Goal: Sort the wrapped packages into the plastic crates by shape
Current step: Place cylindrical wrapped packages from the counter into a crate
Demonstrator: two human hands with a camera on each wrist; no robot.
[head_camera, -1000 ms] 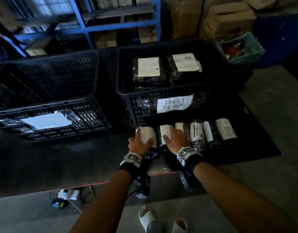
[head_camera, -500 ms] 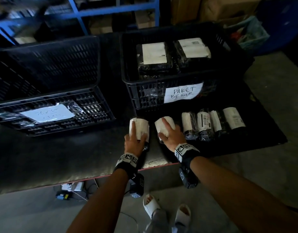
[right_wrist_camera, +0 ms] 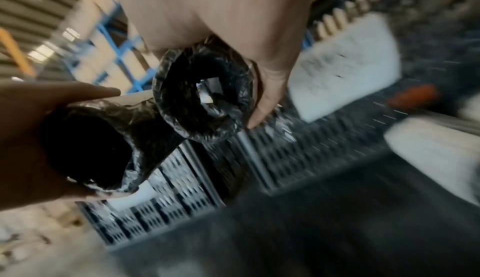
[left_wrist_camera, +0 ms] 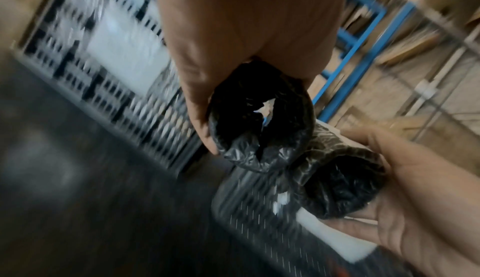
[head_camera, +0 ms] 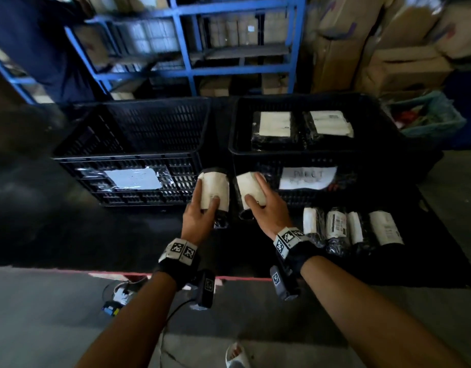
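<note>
- Head view: the left hand (head_camera: 200, 221) grips a cylindrical package (head_camera: 214, 193), black wrap with a white label, thumb laid across the label and fingers curled beneath. It is held off the table (head_camera: 96, 235), in front of the left crate (head_camera: 138, 160).
- Head view: the right hand (head_camera: 266, 208) grips a second roll package (head_camera: 249, 191) the same way, just beside the first, before the right crate (head_camera: 295, 152), which holds two flat labelled parcels (head_camera: 275, 126).
- Head view: four more rolls (head_camera: 335, 227) lie side by side on the table, right of the hands.
- Left wrist view: the left hand (left_wrist_camera: 233, 45) wraps its roll (left_wrist_camera: 259, 123), whose hollow dark end faces the camera; the other roll (left_wrist_camera: 340, 185) sits in the right hand (left_wrist_camera: 420, 199), the two ends nearly touching. The background is blurred.
- Right wrist view: the right hand (right_wrist_camera: 233, 24) curls round its roll (right_wrist_camera: 202, 94); the left hand (right_wrist_camera: 31, 137) clasps its own (right_wrist_camera: 98, 148), close alongside, above the blurred crate wall (right_wrist_camera: 272, 154).
</note>
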